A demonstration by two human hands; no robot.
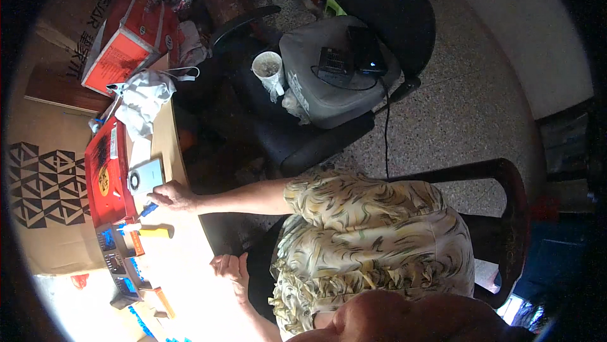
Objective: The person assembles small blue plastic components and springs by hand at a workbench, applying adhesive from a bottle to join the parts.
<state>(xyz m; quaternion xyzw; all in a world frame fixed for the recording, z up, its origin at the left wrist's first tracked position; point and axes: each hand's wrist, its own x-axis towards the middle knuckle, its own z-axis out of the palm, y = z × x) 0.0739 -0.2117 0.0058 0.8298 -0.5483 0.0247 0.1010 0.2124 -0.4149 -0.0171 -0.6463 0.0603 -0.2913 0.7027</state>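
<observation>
My right hand [174, 197] is closed at the tabletop, gripping a slim blue pen-like tool [149, 210] whose exact kind I cannot make out. Close to its lower end are a white tip-like piece [130, 227] and a yellow block-shaped piece [155, 232]. Just beyond the knuckles lies a pale flat device [145, 177] with a round dark lens-like disc. My left hand [231, 271] rests at the table's near edge, fingers loosely bent and apart, with nothing visible in them. Strong glare washes out part of it.
A dark rack [115, 263] with blue parts stands along the table's far side, beside a red flat box [105, 174]. White cloth [145, 98] lies at the table's end. A grey-cushioned chair [338, 98] carries a black corded device [335, 62]; a white mug [267, 67] is beside it.
</observation>
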